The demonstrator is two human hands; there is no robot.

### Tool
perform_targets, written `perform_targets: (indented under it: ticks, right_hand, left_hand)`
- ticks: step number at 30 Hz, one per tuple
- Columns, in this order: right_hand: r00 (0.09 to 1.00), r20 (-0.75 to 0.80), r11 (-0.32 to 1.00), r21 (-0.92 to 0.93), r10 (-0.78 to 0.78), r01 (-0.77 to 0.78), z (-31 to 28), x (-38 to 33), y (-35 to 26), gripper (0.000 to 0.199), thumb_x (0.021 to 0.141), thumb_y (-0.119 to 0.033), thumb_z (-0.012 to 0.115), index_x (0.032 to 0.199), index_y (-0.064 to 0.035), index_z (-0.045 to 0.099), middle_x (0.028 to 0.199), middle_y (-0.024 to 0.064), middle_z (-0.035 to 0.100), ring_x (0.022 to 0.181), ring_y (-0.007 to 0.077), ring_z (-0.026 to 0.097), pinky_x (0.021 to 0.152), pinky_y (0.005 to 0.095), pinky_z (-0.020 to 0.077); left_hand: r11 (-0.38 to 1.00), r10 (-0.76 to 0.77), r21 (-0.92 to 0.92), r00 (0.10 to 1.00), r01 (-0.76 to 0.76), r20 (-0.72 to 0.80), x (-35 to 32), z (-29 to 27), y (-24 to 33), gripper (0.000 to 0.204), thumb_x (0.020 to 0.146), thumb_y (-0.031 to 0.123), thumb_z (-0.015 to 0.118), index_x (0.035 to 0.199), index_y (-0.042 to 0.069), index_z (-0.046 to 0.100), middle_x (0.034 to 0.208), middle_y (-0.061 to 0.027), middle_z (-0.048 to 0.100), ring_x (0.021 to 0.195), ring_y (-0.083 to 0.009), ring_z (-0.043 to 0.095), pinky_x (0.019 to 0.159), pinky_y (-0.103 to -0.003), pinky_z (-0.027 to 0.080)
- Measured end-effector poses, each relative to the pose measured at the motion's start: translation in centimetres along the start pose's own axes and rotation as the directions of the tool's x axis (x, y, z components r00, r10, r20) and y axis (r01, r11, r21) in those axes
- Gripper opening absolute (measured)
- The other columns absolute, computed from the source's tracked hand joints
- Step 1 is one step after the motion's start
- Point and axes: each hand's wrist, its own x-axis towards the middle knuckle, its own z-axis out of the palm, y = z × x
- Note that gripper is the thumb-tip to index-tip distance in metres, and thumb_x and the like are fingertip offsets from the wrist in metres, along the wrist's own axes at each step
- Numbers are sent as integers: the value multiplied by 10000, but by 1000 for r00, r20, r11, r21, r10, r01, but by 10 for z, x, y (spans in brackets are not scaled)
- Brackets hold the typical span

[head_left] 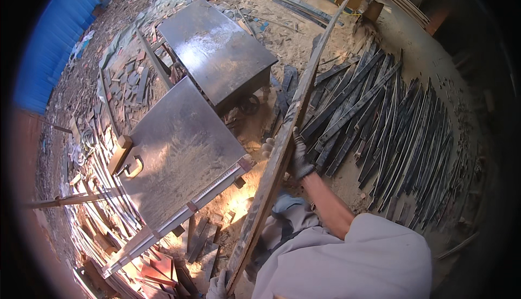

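Observation:
A long, narrow wooden board (287, 128) with a worn dark face runs slantwise across the view, from the bottom centre up to the top right. My right hand (302, 158), in a grey knitted glove, is wrapped round it near its middle; some fingertips show on the board's left side. Low at the near end, my left hand (217, 287), in a pale glove, is closed against the board, partly cut off by the frame edge. To the left stands a metal-topped saw table (179, 147), with a wooden block (120, 154) and a yellow handle-like piece (134, 167) on it.
A second metal table section (214, 46) stands beyond, with a wheel below it. Many dark strips of wood (374, 114) lie heaped at the right. Offcuts (203, 245) litter the ground beside the table. A blue corrugated wall (51, 44) rises at far left.

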Motion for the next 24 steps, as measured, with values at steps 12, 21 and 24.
perform_targets:
  ticks: [12, 21, 24]
  right_hand:
    - [997, -78, 967, -255, -19, -2, 121, 57, 27, 571, 1052, -485, 602, 1272, 42, 635, 1133, 224, 760, 872, 329, 777, 774, 461, 663]
    - [868, -434, 760, -641, -242, -109, 179, 136, 105, 436, 986, -334, 695, 1217, 30, 633, 1176, 249, 718, 931, 369, 778, 756, 512, 682]
    - [946, -292, 855, -517, -138, -35, 194, 136, 109, 453, 1002, -274, 670, 1298, 62, 597, 1317, 293, 664, 999, 436, 768, 776, 540, 687]
  left_hand:
    - [998, 51, -37, 999, -51, 5, 59, -72, -6, 658, 789, 67, 830, 1386, 41, 556, 1195, -114, 719, 1065, -220, 692, 951, -362, 562]
    - [998, 55, -4, 996, -55, -70, 73, -173, -84, 555, 773, 63, 846, 1298, 30, 671, 1087, -56, 752, 955, -174, 702, 878, -337, 580]
    - [950, 299, 105, 953, -292, -53, 92, -207, -105, 757, 738, 121, 855, 1427, 16, 560, 1236, -150, 691, 1092, -256, 674, 964, -375, 563]
